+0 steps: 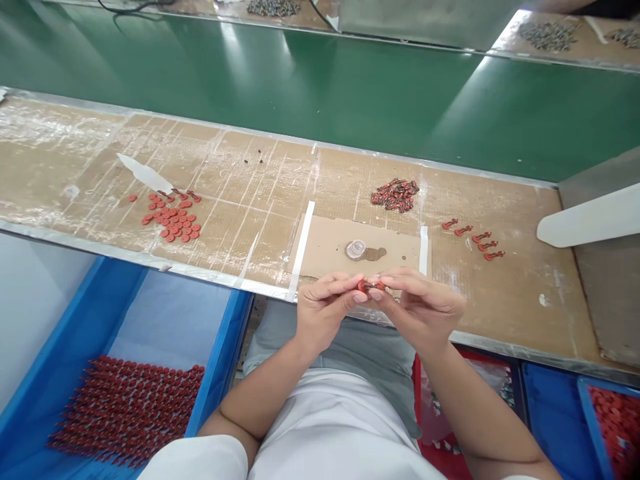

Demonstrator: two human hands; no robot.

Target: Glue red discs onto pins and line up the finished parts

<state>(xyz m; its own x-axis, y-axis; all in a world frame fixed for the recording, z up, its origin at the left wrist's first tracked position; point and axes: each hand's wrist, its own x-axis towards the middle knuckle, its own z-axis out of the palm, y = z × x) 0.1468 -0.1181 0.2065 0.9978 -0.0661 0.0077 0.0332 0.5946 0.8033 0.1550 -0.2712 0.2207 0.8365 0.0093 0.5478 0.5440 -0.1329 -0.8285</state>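
Note:
My left hand point(327, 300) pinches a small red disc point(361, 285) between thumb and fingertips. Facing it, my right hand point(423, 303) is closed on a small red-and-dark stem piece point(379, 285). The two pieces meet end to end; whether they are joined I cannot tell. Just beyond my fingers, a small clear round dish point(355, 250) sits on a cardboard sheet point(325, 237), with a wet brown stain beside it. Farther back lies a heap of red-and-black stem pieces point(396, 195). On the right, several red disc-and-stem pieces point(483, 237) lie in a slanting row.
Loose red discs point(177, 220) are spread on the left of the bench, near a white strip point(145, 175). A blue bin point(210, 373) below holds rows of red pieces point(135, 407). A green belt point(300, 87) runs behind. A white bar point(590, 217) juts in from the right.

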